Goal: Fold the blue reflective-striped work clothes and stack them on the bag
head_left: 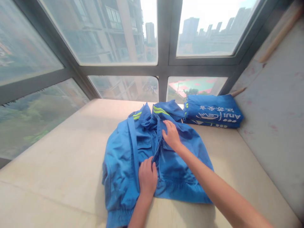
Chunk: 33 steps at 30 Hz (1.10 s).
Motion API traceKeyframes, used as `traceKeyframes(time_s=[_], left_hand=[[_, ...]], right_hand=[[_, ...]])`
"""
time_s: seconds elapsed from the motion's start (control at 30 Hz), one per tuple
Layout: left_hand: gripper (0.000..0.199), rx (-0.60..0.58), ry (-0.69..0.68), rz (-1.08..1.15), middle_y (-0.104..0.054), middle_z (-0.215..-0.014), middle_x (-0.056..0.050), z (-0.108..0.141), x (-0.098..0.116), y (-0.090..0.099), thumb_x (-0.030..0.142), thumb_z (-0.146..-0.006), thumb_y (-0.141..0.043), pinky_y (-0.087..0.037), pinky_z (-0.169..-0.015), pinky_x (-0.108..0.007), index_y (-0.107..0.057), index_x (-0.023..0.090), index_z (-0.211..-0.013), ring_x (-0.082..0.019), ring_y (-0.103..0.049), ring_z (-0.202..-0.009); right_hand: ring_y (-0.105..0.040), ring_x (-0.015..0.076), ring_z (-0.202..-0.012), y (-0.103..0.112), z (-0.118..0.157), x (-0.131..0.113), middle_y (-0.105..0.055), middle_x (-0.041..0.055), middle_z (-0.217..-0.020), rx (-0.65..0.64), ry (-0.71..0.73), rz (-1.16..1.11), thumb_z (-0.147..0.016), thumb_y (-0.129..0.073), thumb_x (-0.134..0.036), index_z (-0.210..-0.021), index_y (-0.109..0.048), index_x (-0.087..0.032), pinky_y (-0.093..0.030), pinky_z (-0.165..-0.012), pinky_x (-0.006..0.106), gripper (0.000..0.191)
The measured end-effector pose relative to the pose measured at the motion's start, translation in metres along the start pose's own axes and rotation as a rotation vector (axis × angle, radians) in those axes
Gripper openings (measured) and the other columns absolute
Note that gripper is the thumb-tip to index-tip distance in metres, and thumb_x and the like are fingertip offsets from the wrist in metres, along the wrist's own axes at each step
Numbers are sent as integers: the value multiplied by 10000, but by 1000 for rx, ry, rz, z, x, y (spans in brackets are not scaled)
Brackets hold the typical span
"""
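A blue work jacket [175,164] lies front side up, its collar toward the window and yellow-green stripes near the shoulders. One sleeve runs down along its left side. My left hand [147,175] is low on the front opening, fingers curled at the edge of the placket; the fingertips are partly hidden in the cloth. Higher up, my right hand [171,136] rests on the right front panel beside the placket, above the chest pocket, with its thumb and fingers apart.
Folded blue garments [213,109] with white lettering are stacked at the back right, touching the jacket's shoulder area. The pale board surface [71,152] meets grey-framed windows [163,69] behind and at left. A patterned wall [275,126] bounds the right.
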<state>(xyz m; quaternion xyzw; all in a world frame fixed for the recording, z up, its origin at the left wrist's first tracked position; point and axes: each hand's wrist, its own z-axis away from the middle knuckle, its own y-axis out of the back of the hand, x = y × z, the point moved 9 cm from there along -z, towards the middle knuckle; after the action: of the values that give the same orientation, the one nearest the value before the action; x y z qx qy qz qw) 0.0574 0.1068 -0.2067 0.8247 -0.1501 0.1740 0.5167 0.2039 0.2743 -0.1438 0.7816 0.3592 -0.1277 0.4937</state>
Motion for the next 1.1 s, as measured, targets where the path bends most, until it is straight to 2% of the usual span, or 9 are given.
traceKeyframes(time_s=[0.1,0.2,0.33,0.47,0.53,0.7,0.83,0.97,1.1], left_hand=[[230,28,39,90,-702,-1029,-115,8,-4,11,240,-975,-458,-536,-887,-425,-647,164,-1081,-275,-649,-980],[249,-36,106,175,-712,-1054,-112,21,-12,20,276,-957,-468,-545,-905,-438,-654,178,-1091,-281,-667,-1013],[295,-163,270,329,-733,-1099,-111,34,-26,22,322,-921,-486,-546,-939,-454,-672,192,-1109,-279,-694,-1037],[362,-203,445,556,-743,-1050,-127,35,-27,15,392,-869,-556,-580,-865,-420,-669,158,-1122,-271,-721,-967],[382,-218,451,621,-746,-1046,-133,35,-17,11,390,-866,-568,-589,-838,-396,-662,145,-1144,-264,-727,-961],[270,-216,136,413,-747,-1066,-92,47,17,23,285,-949,-471,-563,-917,-398,-701,201,-1061,-233,-708,-1003],[259,-136,-42,203,-721,-1061,-81,69,22,41,209,-952,-460,-562,-914,-400,-682,205,-1085,-228,-681,-1009],[286,-112,-104,39,-672,-1154,-103,83,16,50,187,-942,-500,-538,-965,-416,-642,196,-1189,-237,-647,-1081],[305,-160,-116,-101,-669,-1165,-114,85,13,49,235,-895,-610,-541,-920,-453,-634,185,-1195,-280,-635,-1079]], right_hand=[[-552,255,-1276,20,103,-21,-607,124,-1353,-24,57,-109,-931,-475,-159,-1415,-524,-204,-482,-1090,460,489],[-551,269,-1289,38,198,-35,-606,122,-1379,-110,113,-21,-938,-517,-179,-1439,-509,-217,-496,-1067,480,503],[-446,331,-1405,49,266,-46,-506,116,-1519,-229,205,159,-859,-637,-235,-1468,-508,-225,-392,-1148,562,622],[-460,334,-1400,54,273,-40,-520,119,-1513,-244,211,214,-852,-668,-327,-1463,-530,-218,-354,-1170,559,636],[-467,333,-1398,60,270,-28,-540,115,-1496,-247,200,235,-872,-655,-347,-1437,-563,-227,-327,-1180,574,584],[-480,317,-1395,90,269,23,-547,113,-1490,-263,185,308,-935,-592,-373,-1413,-586,-231,-307,-1186,571,498],[-505,306,-1372,108,271,49,-578,111,-1458,-265,202,328,-953,-573,-376,-1379,-606,-221,-360,-1160,543,455],[-520,334,-1337,108,272,35,-604,138,-1415,-218,200,295,-931,-592,-321,-1291,-654,-203,-397,-1116,562,384],[-584,291,-1210,89,271,-17,-650,120,-1330,-261,277,148,-916,-596,-220,-1246,-662,-236,-489,-1009,477,336]])
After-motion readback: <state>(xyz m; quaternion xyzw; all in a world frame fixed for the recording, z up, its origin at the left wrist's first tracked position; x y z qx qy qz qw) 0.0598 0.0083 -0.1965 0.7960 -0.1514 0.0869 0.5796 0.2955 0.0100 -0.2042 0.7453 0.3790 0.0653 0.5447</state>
